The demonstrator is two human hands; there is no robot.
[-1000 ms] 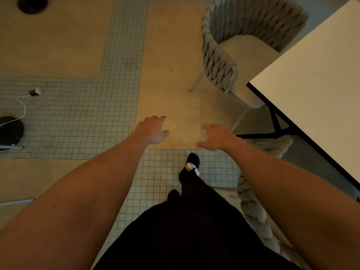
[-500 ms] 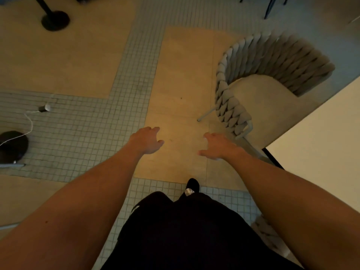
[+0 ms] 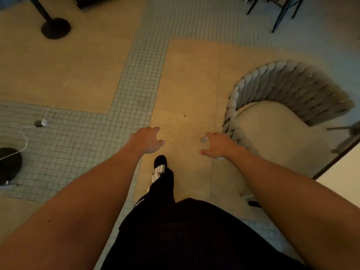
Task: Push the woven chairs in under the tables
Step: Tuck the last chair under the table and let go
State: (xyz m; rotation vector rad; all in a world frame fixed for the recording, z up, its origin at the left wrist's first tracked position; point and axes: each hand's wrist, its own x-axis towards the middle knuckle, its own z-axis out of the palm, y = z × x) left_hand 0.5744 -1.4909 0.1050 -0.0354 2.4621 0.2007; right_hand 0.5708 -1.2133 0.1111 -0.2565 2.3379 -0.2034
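A grey woven chair with a pale seat cushion stands at the right, its seat front tucked partly under the white table at the right edge. My right hand hovers just left of the chair's woven arm, fingers loosely spread, holding nothing. My left hand is held out over the floor, fingers relaxed and empty. I cannot tell whether the right hand touches the chair.
A black round stand base is at the top left. A white cable with a plug crosses the tiled strip, and a dark round object lies at the left edge. Dark furniture legs stand at the top right.
The view has moved forward and left: the chair and table have slid towards the right edge. Both hands stay out in front, the right one now beside the chair's arm.
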